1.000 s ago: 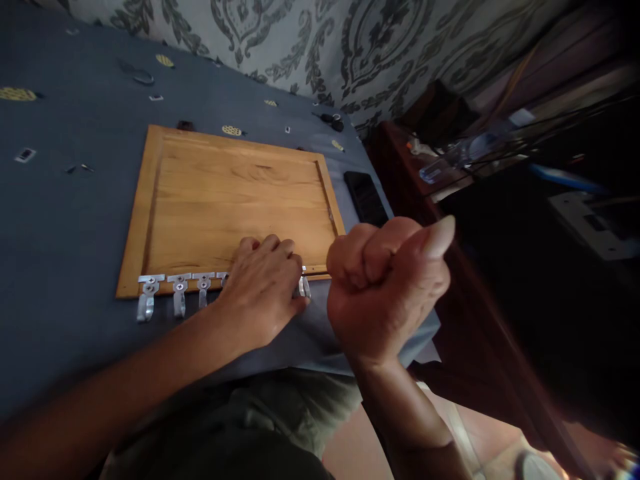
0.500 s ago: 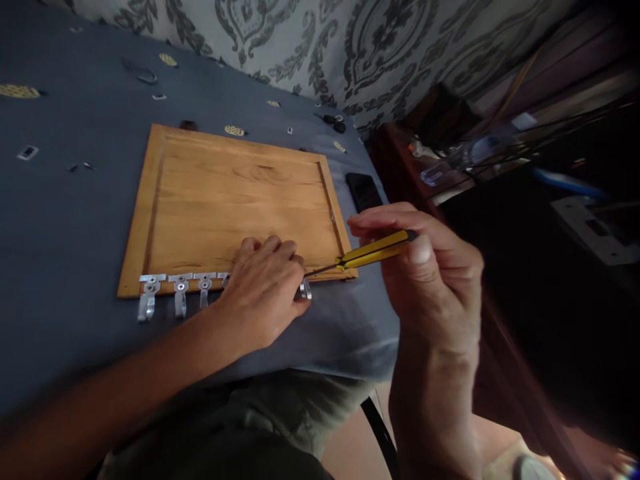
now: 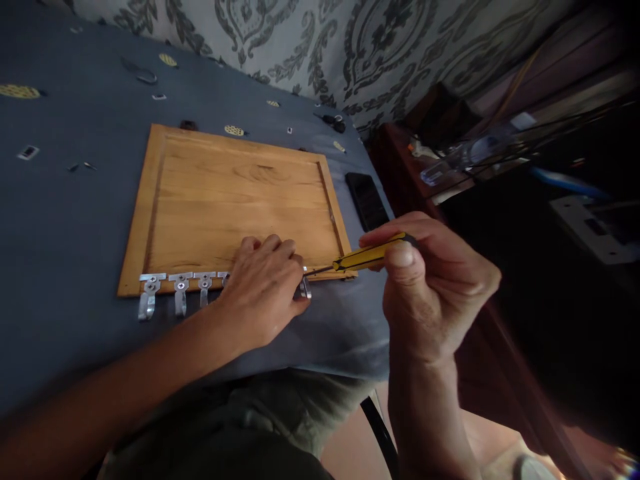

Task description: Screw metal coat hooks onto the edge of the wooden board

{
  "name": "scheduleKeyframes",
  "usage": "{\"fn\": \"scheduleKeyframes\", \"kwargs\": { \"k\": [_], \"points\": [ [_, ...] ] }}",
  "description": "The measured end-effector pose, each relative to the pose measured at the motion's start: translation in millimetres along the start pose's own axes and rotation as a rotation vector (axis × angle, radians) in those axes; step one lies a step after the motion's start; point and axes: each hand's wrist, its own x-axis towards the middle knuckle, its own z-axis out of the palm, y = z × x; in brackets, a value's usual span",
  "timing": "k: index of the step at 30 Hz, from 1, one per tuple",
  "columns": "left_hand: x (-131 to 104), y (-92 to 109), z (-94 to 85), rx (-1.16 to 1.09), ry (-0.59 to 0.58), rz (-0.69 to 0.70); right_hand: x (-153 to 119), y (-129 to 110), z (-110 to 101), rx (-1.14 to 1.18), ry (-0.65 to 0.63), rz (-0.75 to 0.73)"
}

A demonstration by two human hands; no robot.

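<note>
A framed wooden panel (image 3: 240, 200) lies flat on blue patterned cloth. Along its near edge sit several metal hooks (image 3: 181, 293) fixed with screws. My left hand (image 3: 267, 290) presses on the near edge toward the right, fingers curled round a metal hook (image 3: 305, 288) that shows only in part. My right hand (image 3: 433, 283) grips a yellow and black screwdriver (image 3: 367, 256) between thumb and fingers. The screwdriver's shaft slants down leftward, its tip reaching the hook beside my left fingers; the exact contact is hidden.
A black phone (image 3: 367, 200) lies right of the panel, with keys (image 3: 333, 123) beyond it. Two small screws (image 3: 81, 167) are on the cloth at the left. A dark red shelf (image 3: 400, 157) with a clear bottle (image 3: 450, 167) stands at the right.
My right hand has turned and moved slightly right and down, its fingers closer on the screwdriver handle. More of the phone shows. My left hand and the panel have stayed put.
</note>
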Motion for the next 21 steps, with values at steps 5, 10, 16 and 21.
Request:
{"fn": "scheduleKeyframes", "kwargs": {
  "k": [5,10,16,21],
  "points": [
    [-1.1,0.4,-0.3,0.011,0.003,0.000,1.5,3.6,-12.8,0.162,-0.192,0.046],
    [-0.8,-0.3,1.0,0.009,0.017,0.006,4.5,7.3,-24.4,0.117,-0.288,0.095],
    [0.2,0.6,0.4,0.008,-0.013,-0.007,0.4,11.0,-16.4,0.089,-0.186,0.027],
    [0.1,0.7,0.3,0.007,-0.017,-0.006,-3.1,10.9,-1.9,0.130,-0.068,-0.033]
  ]
}}
